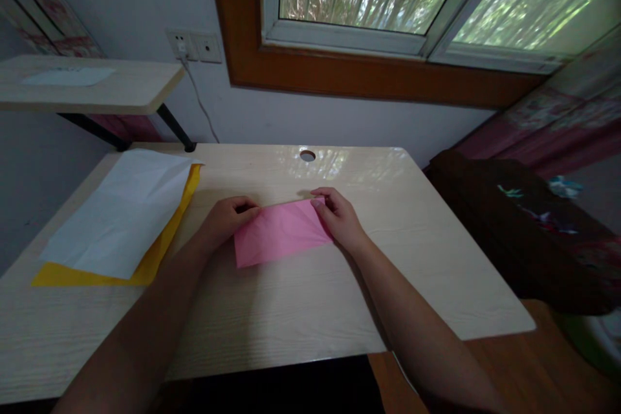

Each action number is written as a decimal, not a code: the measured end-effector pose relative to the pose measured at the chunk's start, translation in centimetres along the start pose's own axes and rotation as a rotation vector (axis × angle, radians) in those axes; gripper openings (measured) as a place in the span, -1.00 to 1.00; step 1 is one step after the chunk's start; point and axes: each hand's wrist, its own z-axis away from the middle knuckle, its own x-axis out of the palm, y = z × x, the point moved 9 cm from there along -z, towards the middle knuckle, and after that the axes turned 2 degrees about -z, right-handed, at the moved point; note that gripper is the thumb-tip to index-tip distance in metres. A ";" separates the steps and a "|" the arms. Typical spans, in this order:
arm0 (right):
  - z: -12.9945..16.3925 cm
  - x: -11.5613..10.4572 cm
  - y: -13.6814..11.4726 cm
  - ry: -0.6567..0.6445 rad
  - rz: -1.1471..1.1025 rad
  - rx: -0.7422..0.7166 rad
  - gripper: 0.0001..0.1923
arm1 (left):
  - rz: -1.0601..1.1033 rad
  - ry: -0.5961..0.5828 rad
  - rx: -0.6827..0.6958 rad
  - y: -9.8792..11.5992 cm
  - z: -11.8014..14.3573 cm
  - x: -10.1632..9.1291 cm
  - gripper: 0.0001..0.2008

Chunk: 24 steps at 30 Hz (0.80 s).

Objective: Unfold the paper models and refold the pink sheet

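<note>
A pink sheet of paper point(284, 231), wider than it is deep, is held by its far corners above the middle of the desk. My left hand point(229, 220) pinches the far left corner, thumb on the near face and fingers curled behind. At the far right corner my right hand point(337, 215) grips the paper between thumb and fingers. Part of the fingers of both hands is hidden behind the sheet or the hands themselves. The paper looks folded, with its long edge toward me hanging slightly lower on the left.
White paper point(129, 210) lies over yellow paper point(165, 249) on the left of the desk point(427, 259). A raised shelf point(145, 85) stands at the back left. The desktop has a round cable hole point(307, 156). Dark furniture point(485, 207) with small items stands to the right.
</note>
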 end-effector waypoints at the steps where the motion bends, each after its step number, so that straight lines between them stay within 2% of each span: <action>1: 0.0 0.0 0.0 0.005 -0.004 0.000 -0.70 | -0.004 -0.010 0.005 0.1 0.0 0.2 -0.67; 14: 0.1 -1.3 0.3 0.127 -0.142 0.081 -0.72 | 0.000 -0.110 0.028 0.0 0.3 1.2 -0.70; 24: -0.1 -3.0 1.4 0.234 -0.152 0.080 -0.72 | 0.033 -0.044 -0.009 0.0 0.2 -0.1 -0.71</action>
